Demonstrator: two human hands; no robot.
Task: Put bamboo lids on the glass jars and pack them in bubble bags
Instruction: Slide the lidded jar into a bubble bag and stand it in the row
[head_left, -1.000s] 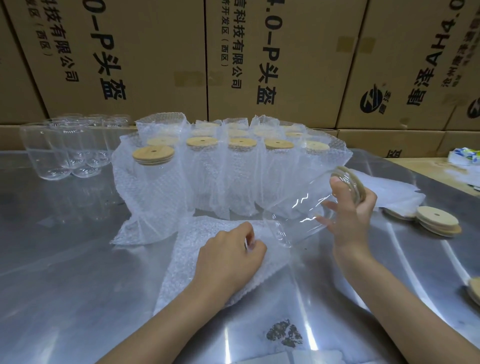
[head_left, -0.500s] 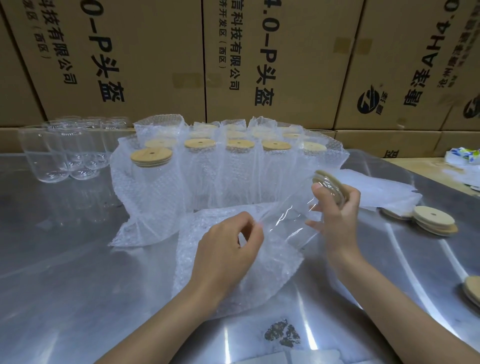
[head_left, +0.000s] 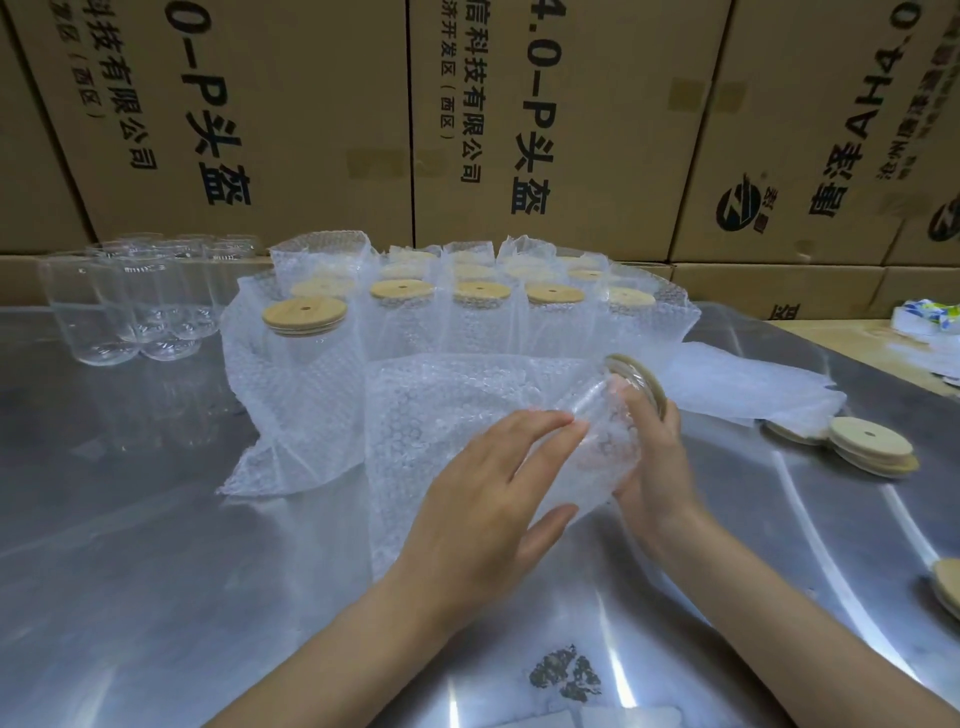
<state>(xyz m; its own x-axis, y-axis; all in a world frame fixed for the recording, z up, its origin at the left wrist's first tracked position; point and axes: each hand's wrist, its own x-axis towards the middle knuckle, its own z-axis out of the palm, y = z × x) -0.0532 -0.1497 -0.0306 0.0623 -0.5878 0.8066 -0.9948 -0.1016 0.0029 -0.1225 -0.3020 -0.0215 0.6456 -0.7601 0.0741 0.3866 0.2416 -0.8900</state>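
Jar (head_left: 597, 415) with a bamboo lid (head_left: 638, 382) is lying tilted on its side above the steel table (head_left: 156, 519), lid end pointing up and to the right, its glass body already partly inside a bubble bag (head_left: 441, 405). The right hand (head_left: 654, 467) is cupping the jar from the right and below, fingers curled round the lidded end just under the lid. The left hand (head_left: 498, 499) is lying over the bag with its fingers stretched out nearly straight, fingertips pressing the bubble film against the glass and the thumb spread beneath; nothing is being pinched by it. The bag is sagging from the jar down to the table towards the left.

Behind the hands, a cluster of packed jars (head_left: 467, 322) is standing upright in bubble bags, each one showing a round bamboo lid with a small hole. Farther left, bare glass jars (head_left: 130, 312) are standing together without lids. To the right, a loose stack of spare lids (head_left: 870, 447) is lying on the table next to a flat pile of unused bubble bags (head_left: 753, 384), and more lids (head_left: 948, 587) are showing at the right edge. Cardboard boxes (head_left: 311, 130) printed with dark lettering are filling the background.
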